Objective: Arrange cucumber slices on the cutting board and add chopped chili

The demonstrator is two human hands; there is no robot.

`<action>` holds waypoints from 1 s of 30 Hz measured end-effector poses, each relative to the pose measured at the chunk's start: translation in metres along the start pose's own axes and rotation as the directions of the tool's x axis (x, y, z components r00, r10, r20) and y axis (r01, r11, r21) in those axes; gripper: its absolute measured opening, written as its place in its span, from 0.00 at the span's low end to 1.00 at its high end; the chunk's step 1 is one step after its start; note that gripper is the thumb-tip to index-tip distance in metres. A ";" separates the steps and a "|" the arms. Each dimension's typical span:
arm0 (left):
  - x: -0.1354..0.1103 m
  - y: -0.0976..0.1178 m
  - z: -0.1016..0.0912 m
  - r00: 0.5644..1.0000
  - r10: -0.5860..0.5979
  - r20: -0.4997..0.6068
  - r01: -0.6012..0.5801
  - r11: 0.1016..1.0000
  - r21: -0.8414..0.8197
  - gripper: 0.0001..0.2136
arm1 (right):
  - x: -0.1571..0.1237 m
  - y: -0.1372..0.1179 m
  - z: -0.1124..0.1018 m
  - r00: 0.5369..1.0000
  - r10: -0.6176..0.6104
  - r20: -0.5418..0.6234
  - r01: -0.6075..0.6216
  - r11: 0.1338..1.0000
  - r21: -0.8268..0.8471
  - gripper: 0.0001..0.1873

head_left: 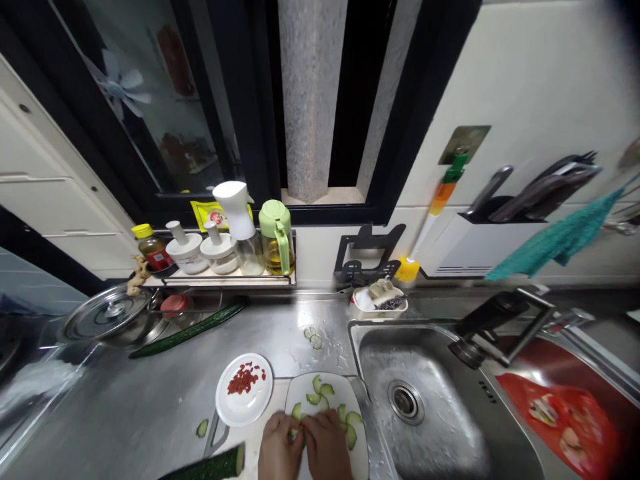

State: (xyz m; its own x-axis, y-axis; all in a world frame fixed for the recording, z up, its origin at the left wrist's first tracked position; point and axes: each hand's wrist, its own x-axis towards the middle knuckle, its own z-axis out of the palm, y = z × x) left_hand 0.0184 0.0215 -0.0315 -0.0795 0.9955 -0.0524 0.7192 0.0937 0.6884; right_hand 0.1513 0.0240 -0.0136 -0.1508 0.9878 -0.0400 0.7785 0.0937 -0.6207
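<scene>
Left hand: (pixel 281 447) over the lower left of the squarish plate, fingers bunched in tight by some green slices; can't tell if anything is actually pinched in there
Right hand: (pixel 326 443) right beside the left one, fingertips curled in close to it, narrow gap at most; what it's gripping, if anything, is hidden
Squarish plate: (pixel 345 387) under both hands, just left of the sink (pixel 425 400)
Cucumber slices: (pixel 351 437) thin half-moons on that plate, one bunch past the fingertips, another right of the right hand, a few by the left fingers
Round plate: (pixel 250 411) up and left of the hands, partly over the white board (pixel 253 440), with a pile of small red berries (pixel 243 379) on it
Cut cucumber: (pixel 210 467) lower left, pale cut end pointing toward the left hand
Whole cucumber: (pixel 193 329) farther back on the steel counter (pixel 165 400), lying slantwise
Stray bits: lone slice (pixel 202 428) left of the board, little rounds (pixel 314 339) behind the squarish plate
</scene>
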 end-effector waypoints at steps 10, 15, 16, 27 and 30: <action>0.000 -0.002 0.000 1.000 0.018 -0.017 -0.019 1.000 -0.023 0.09 | 0.002 -0.013 -0.018 0.999 0.024 0.041 -0.029 0.994 0.105 0.16; 0.000 -0.005 -0.001 0.999 0.033 0.003 -0.033 0.997 -0.066 0.11 | 0.005 -0.022 -0.026 0.989 0.109 0.095 -0.122 0.982 0.143 0.16; 0.000 -0.004 -0.001 0.999 0.037 0.002 -0.036 0.997 -0.072 0.11 | 0.006 -0.023 -0.026 0.988 0.118 0.100 -0.132 0.981 0.144 0.17; 0.000 0.005 -0.009 0.999 0.036 0.015 -0.035 0.998 -0.053 0.11 | 0.007 -0.021 -0.020 0.975 0.192 0.115 -0.210 0.960 0.182 0.16; 0.000 0.006 -0.009 0.998 0.037 0.043 -0.035 0.999 -0.041 0.13 | 0.007 -0.021 -0.020 0.976 0.187 0.112 -0.204 0.965 0.163 0.16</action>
State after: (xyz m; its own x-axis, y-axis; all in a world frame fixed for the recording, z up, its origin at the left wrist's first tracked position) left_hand 0.0166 0.0215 -0.0208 -0.0230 0.9981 -0.0580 0.6929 0.0577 0.7188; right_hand 0.1461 0.0312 0.0152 -0.0702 0.9675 -0.2431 0.6828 -0.1310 -0.7188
